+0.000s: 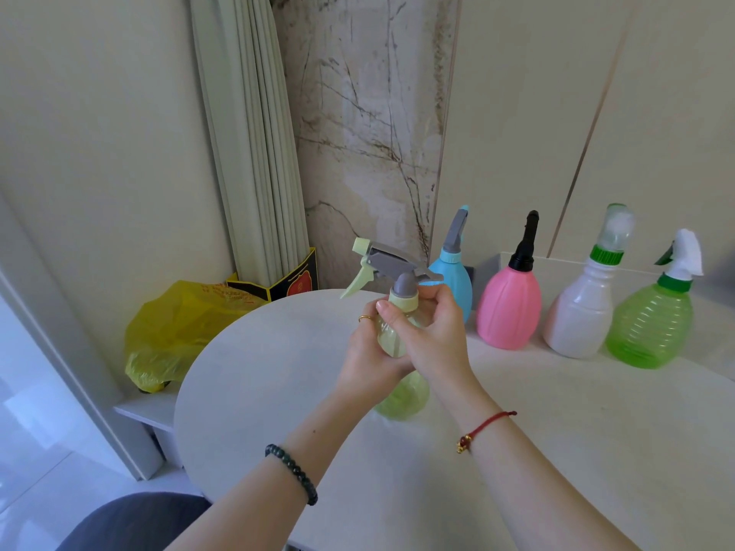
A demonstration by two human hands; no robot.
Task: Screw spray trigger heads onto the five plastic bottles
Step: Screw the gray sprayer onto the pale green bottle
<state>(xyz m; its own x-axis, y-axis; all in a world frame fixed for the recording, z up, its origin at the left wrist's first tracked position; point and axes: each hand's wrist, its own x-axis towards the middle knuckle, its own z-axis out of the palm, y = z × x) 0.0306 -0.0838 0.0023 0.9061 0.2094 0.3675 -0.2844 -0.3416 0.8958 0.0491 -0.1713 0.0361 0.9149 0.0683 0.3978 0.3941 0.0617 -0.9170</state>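
While both hands (401, 344) grip, table edge (187, 375) lies left.

Pastel bottles against pale walls and a veined stone panel

Between the fingers (401, 312) of both hands sits a translucent yellow-green bottle (399, 375) with a grey trigger head (391, 264) tipped in pale green. Beyond the fingertips stand a sky-blue bottle (457, 280) with grey head, a pink ribbed bottle (509, 308) with black head, a milky white bottle (580, 312) with green collar, and a bright green ridged bottle (648, 328) with white head. Left of the fingers lies a yellow bag (175, 332) with red print. The table (278, 391) is off-white; the marble panel (370, 125) is cream with dark veins.
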